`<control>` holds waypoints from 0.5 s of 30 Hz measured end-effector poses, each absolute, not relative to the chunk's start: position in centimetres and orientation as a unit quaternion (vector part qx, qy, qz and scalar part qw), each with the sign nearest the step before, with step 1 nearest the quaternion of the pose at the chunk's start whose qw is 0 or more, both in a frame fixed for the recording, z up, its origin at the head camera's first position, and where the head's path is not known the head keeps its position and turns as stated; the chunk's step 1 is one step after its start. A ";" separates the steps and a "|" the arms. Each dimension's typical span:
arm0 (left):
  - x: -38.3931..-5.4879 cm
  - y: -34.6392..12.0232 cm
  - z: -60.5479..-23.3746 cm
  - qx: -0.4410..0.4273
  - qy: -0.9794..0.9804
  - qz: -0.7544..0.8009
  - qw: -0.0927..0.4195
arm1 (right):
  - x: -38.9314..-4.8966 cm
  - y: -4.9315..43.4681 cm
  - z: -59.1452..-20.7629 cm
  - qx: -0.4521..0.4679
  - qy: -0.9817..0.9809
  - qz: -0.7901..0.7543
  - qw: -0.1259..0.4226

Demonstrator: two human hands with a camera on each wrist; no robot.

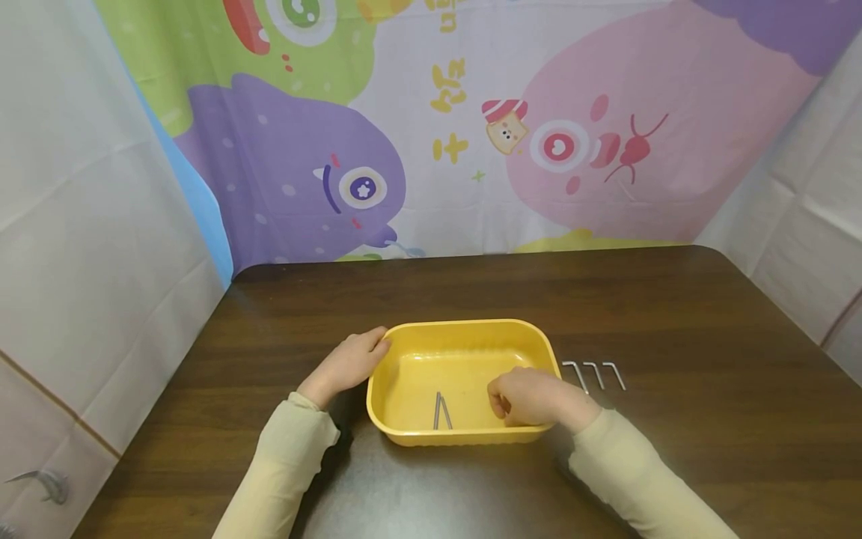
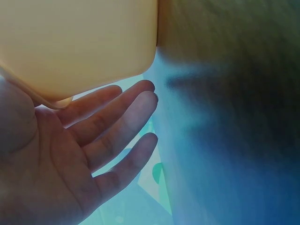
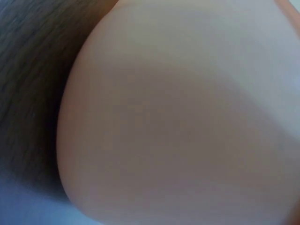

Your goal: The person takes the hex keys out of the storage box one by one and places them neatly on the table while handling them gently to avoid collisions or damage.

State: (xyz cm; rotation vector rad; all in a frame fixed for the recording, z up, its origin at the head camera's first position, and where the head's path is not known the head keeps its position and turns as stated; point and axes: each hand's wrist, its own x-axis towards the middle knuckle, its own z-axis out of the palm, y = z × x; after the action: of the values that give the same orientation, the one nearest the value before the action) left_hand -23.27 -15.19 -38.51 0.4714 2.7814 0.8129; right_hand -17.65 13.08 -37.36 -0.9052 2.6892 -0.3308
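A yellow plastic basin (image 1: 465,329) sits on the table. My left hand (image 1: 350,363) is at its left rim, the thumb hooked over the edge; the left wrist view shows the other fingers (image 2: 117,124) spread outside the wall. Inside the basin's right half is my right hand (image 1: 528,397), fingers curled downward. Whether it holds anything is hidden, and the right wrist view shows mostly the basin's outer wall (image 3: 178,140). Two thin metal rods (image 1: 436,412) lie inside, left of the right hand, their lower ends hidden by the front rim.
Three L-shaped hex keys (image 1: 594,376) lie in a row on the dark wooden table (image 1: 707,374), just right of the basin. A cartoon-printed curtain (image 1: 458,195) hangs behind the table. Pale panels stand at both sides.
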 end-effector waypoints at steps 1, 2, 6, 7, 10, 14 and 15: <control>-23.3 -15.2 -38.5 0.159 0.942 0.276 0.103 | -17.7 13.1 -37.4 -0.312 0.933 -0.113 0.141; -23.3 -15.2 -38.6 0.160 0.942 0.276 0.102 | -17.7 13.1 -37.4 -0.310 0.934 -0.112 0.140; -23.3 -15.2 -38.6 0.161 0.942 0.276 0.101 | -17.7 13.1 -37.3 -0.311 0.934 -0.118 0.131; -23.3 -15.2 -38.6 0.161 0.942 0.276 0.100 | -17.7 13.1 -37.3 -0.312 0.934 -0.120 0.128; -23.4 -15.2 -38.6 0.161 0.942 0.276 0.101 | -17.8 13.2 -37.2 -0.308 0.935 -0.125 0.125; -23.4 -15.2 -38.6 0.163 0.942 0.276 0.102 | -17.8 13.3 -37.0 -0.296 0.938 -0.131 0.128; -23.4 -15.2 -38.6 0.161 0.942 0.276 0.102 | -17.8 13.3 -36.9 -0.293 0.938 -0.131 0.128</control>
State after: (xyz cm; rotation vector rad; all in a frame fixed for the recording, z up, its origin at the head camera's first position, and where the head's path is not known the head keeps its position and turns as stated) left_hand -23.37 -15.15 -38.59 0.4749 2.7824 0.8146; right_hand -17.84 13.30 -36.92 -0.8524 2.7290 -0.3807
